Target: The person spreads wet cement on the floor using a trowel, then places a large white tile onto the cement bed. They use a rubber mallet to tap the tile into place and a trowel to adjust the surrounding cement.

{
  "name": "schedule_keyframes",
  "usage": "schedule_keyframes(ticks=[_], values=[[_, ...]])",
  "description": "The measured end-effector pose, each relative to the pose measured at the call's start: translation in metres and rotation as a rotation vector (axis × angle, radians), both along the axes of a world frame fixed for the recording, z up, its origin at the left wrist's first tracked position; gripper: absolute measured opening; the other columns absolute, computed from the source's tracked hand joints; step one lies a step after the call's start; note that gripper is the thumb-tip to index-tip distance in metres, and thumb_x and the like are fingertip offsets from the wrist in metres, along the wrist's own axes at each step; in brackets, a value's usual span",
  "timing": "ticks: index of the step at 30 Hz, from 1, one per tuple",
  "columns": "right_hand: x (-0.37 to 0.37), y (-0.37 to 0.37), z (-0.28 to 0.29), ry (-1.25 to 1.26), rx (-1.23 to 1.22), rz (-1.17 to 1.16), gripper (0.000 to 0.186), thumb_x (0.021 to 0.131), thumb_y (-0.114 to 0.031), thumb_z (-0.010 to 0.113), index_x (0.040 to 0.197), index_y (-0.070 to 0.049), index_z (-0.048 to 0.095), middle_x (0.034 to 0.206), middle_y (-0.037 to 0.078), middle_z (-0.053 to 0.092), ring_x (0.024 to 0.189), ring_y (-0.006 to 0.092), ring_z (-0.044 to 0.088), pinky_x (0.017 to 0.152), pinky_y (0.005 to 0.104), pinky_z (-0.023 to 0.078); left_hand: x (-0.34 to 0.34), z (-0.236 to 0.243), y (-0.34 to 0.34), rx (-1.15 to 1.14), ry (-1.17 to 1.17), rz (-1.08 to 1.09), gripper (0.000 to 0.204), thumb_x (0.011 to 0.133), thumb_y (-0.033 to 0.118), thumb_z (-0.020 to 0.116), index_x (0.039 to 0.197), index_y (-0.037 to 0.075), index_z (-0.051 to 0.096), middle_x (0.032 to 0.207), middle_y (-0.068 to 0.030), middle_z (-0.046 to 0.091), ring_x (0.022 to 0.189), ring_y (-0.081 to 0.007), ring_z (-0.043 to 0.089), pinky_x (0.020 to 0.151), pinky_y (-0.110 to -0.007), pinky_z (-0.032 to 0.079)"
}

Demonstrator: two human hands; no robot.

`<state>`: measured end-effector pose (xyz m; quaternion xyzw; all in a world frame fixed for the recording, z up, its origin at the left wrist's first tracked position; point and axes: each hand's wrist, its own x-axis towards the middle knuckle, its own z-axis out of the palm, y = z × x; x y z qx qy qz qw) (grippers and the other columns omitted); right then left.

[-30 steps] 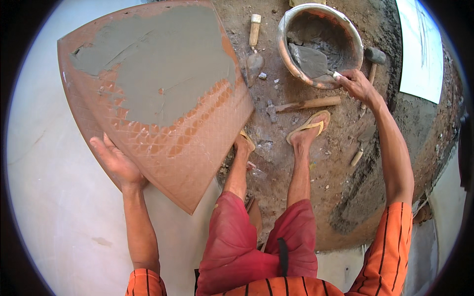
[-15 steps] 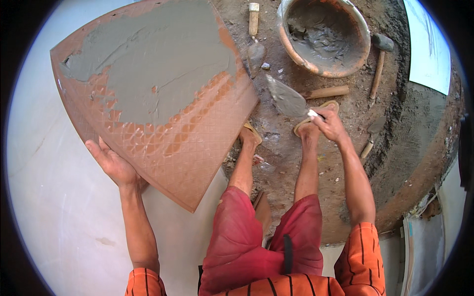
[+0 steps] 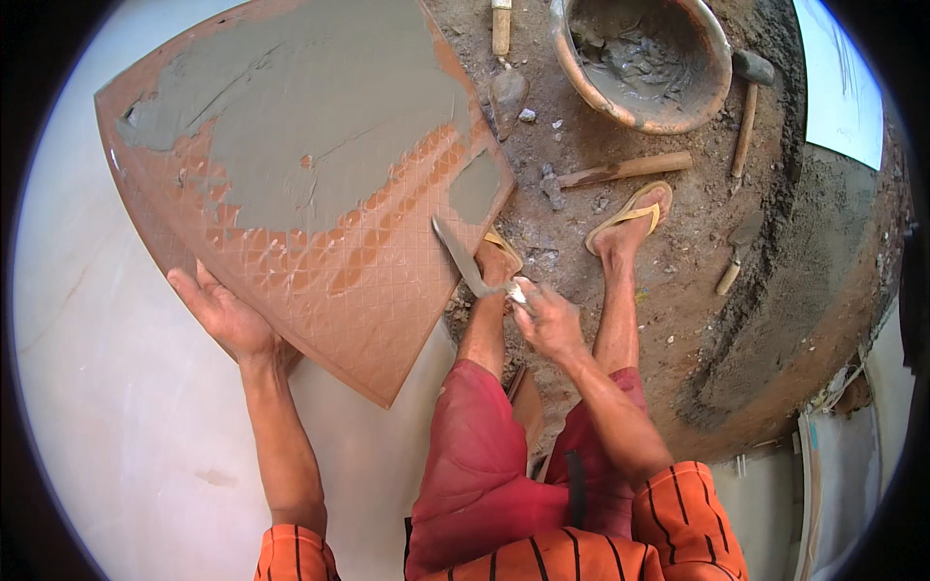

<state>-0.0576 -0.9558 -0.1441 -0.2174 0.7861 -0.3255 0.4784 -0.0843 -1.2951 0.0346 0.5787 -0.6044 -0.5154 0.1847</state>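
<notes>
A brown grid-backed tile (image 3: 339, 324) tilts at upper left, much of it coated with grey mortar (image 3: 291, 97) and a separate patch near its right corner. My left hand (image 3: 232, 320) supports the tile from behind at its lower-left edge, fingers curled up beside it. My right hand (image 3: 547, 320) grips the light handle of a pointed trowel (image 3: 455, 247), whose blade is angled over the tile's right edge, below that patch. A tub (image 3: 581, 82) of wet mortar stands above, to the right.
On the dirt floor (image 3: 688, 339) lie a wooden-handled trowel (image 3: 501, 29), a rubber mallet (image 3: 746, 126), a hammer (image 3: 620, 169) and a small trowel (image 3: 728, 276). My sandalled feet are among them. A white board (image 3: 838, 82) is at upper right, a pale surface (image 3: 116, 387) at left.
My right hand has carried the trowel from the tub down and left to the tile, where a new mortar patch shows at the right corner. My left hand has barely moved.
</notes>
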Motion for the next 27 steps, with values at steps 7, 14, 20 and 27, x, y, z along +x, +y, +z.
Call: schedule_keyframes(ticks=[7,14,20,27], values=[[-0.057,0.008,-0.125,0.039,0.311,0.079,0.047,0.084,-0.030,0.057,0.127,-0.010,0.056,0.104,0.022,0.065,0.092,0.0401,0.064,0.081,0.0480,0.051,0.010,-0.006,-0.011,0.005,0.018,0.020,0.078,0.099,0.056,0.012,0.137,-0.008,0.036,0.132,-0.0153,0.049,0.119,-0.0248,0.046,0.102,-0.036,0.036],[-0.005,0.004,-0.040,0.060,0.084,0.042,0.048,0.084,-0.023,0.061,0.129,-0.008,0.053,0.108,0.021,0.064,0.090,0.0396,0.064,0.073,0.0465,0.053,0.017,-0.004,-0.013,0.103,0.153,0.029,0.070,0.101,0.052,0.018,0.137,-0.004,0.038,0.128,-0.0162,0.051,0.118,-0.0277,0.048,0.102,-0.039,0.037],[0.019,-0.014,0.124,-0.006,-0.048,0.094,0.054,0.080,-0.016,0.065,0.130,-0.004,0.050,0.089,0.015,0.058,0.074,0.0339,0.061,0.062,0.0431,0.052,-0.002,0.000,-0.001,0.004,0.056,-0.043,0.058,0.101,0.044,0.037,0.127,-0.008,0.045,0.125,-0.0152,0.051,0.118,-0.0209,0.047,0.104,-0.033,0.034],[0.007,0.009,0.183,-0.120,-0.191,0.221,0.049,0.079,-0.018,0.066,0.125,-0.002,0.055,0.089,0.015,0.060,0.074,0.0309,0.062,0.060,0.0389,0.052,0.001,0.004,-0.001,0.137,0.166,0.040,0.055,0.102,0.040,0.034,0.134,-0.004,0.039,0.130,-0.0161,0.049,0.118,-0.0261,0.051,0.101,-0.038,0.041]])
